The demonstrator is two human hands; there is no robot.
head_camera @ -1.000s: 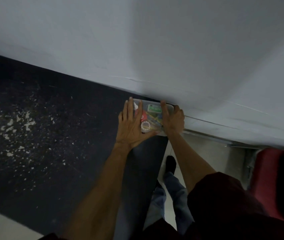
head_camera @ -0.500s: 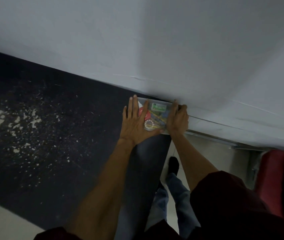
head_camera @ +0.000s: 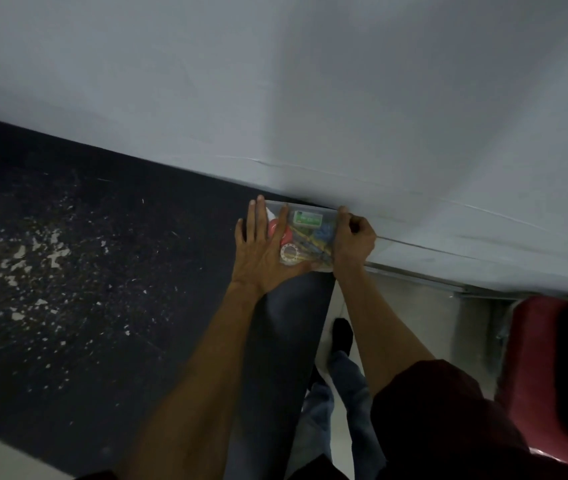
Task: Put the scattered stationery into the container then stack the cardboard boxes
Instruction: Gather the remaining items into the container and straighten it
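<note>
Stationery (head_camera: 305, 233) fills a clear plastic rectangular container (head_camera: 305, 205) at the far right corner of the dark, scratched counter (head_camera: 102, 271), against the smooth white wall (head_camera: 310, 98). The left hand (head_camera: 263, 252) lies flat on it, fingers straight. The right hand (head_camera: 353, 242) curls round its right side.

There are two hands, a left hand (head_camera: 265, 251) and a right hand (head_camera: 353, 242), one clear container (head_camera: 311, 206) and one dark bench (head_camera: 102, 271). Inside the container are one green box (head_camera: 307, 218), one red round piece (head_camera: 274, 226), one roll of tape (head_camera: 289, 253) and one blue clump (head_camera: 326, 232); the yellow strands are too tangled to count. One red chair (head_camera: 545, 375) and one black shoe (head_camera: 342, 336) also show.
</note>
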